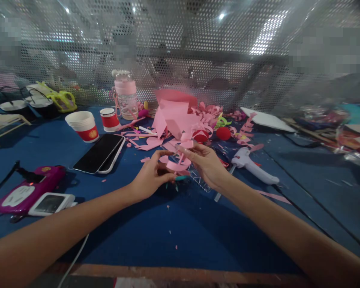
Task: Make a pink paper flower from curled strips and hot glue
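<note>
Both my hands come together at the middle of the blue table, around a curled pink paper strip (179,164). My left hand (151,175) pinches the strip's lower left side between thumb and fingers. From the upper right, my right hand (204,164) grips its top end. A teal item (181,178), partly hidden, shows just below the paper. Under my right hand lies a clear patterned piece (199,181). Beyond my hands rises a heap of pink paper sheets (174,116) and cut curls.
A white glue gun (255,166) with a cord lies to the right. Left are two phones (99,154), paper cups (83,125), a purple pouch-like device (39,188) and a small white device (51,204). A pink-lidded bottle (126,96) stands at the back before a perforated metal screen (198,48).
</note>
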`<state>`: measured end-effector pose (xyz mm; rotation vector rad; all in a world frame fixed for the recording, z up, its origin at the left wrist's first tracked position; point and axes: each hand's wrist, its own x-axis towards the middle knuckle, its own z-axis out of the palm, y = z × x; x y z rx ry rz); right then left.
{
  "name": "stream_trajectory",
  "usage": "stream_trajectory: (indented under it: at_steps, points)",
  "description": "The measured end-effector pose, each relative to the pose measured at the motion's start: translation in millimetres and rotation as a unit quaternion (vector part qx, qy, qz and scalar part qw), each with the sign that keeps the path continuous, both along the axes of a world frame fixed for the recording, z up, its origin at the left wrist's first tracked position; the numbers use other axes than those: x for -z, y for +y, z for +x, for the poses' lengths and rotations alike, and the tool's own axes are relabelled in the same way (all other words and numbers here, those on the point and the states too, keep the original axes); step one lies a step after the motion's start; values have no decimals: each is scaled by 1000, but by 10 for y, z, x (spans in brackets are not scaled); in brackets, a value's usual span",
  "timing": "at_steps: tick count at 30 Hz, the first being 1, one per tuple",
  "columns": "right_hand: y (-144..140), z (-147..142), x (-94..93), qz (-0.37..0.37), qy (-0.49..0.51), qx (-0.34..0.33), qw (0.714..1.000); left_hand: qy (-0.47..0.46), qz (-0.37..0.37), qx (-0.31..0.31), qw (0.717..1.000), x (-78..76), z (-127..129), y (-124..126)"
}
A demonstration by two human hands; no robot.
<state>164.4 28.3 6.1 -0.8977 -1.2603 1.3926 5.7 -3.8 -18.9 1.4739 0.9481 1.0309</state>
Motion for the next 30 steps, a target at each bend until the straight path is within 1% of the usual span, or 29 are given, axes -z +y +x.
stream_trajectory:
  at_steps: [3, 5, 7, 9, 11, 14, 16, 17, 19, 21, 25, 30]
  points:
    - [12, 1, 28, 13, -21, -4, 1000, 10, 6, 7, 1000, -1, 8, -3]
    - [6, 11, 37, 28, -31, 22, 999, 20, 15, -1, 1000, -7, 5, -5]
    - [3, 31, 33, 62, -19, 63, 996, 48, 32, -36, 998, -20, -15, -11]
    - [5, 60, 27, 110, -7, 94, 989, 93, 72, -75, 990, -35, -52, -21]
    - [9, 97, 37, 155, -22, 123, 980, 148, 139, -88, 975, -39, -92, -33]
    - [16, 150, 93, 216, -89, 171, 957, 247, 240, -73, 936, -8, -118, -46]
    - [20, 174, 139, 246, -124, 181, 944, 317, 265, -58, 909, 30, -104, -47]
    - [21, 181, 159, 255, -138, 178, 940, 343, 263, -50, 900, 48, -92, -44]
    - [21, 183, 183, 263, -159, 169, 937, 366, 244, -38, 897, 77, -66, -35]
    - [17, 175, 188, 262, -175, 163, 935, 366, 221, -32, 903, 91, -51, -23]
    - [-2, 150, 169, 247, -186, 143, 940, 369, 187, -17, 910, 92, -49, -9]
    - [-26, 135, 162, 244, -210, 145, 936, 345, 159, -2, 925, 88, -53, -18]
